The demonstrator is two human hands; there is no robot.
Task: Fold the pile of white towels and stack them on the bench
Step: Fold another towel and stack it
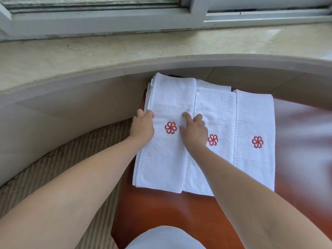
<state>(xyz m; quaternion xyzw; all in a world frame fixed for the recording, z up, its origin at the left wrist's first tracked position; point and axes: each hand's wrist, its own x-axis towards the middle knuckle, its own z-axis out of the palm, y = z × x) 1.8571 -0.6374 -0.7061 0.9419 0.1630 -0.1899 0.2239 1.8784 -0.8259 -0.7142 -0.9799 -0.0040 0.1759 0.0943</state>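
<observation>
A: What are the hands doing?

B: The left hand is lying on the left edge of the left towel, and its fingers are curling over that edge and gripping it. The right hand is resting on the right side of the same towel, with the fingers nearly straight and pressing flat. It is holding nothing.

A: Where are the towels lying?

B: Three folded white towels are lying side by side on the red-brown bench. The left towel is overlapping the middle towel a little, and the right wrist is covering part of the middle one. The right towel is touching the middle towel along one long edge. Each one is showing a red flower mark.

A: What is standing around them?

B: Behind the towels a low tiled wall is curving, and above it a pale stone ledge is running under a window frame. The far ends of the towels are almost reaching the wall. On the left, a striped carpet is covering the floor.

A: Is some room staying open?

B: The near part of the bench is showing bare wood. At the bottom edge something white and rounded is appearing, but I cannot tell what it is. The far right side is blurred.
</observation>
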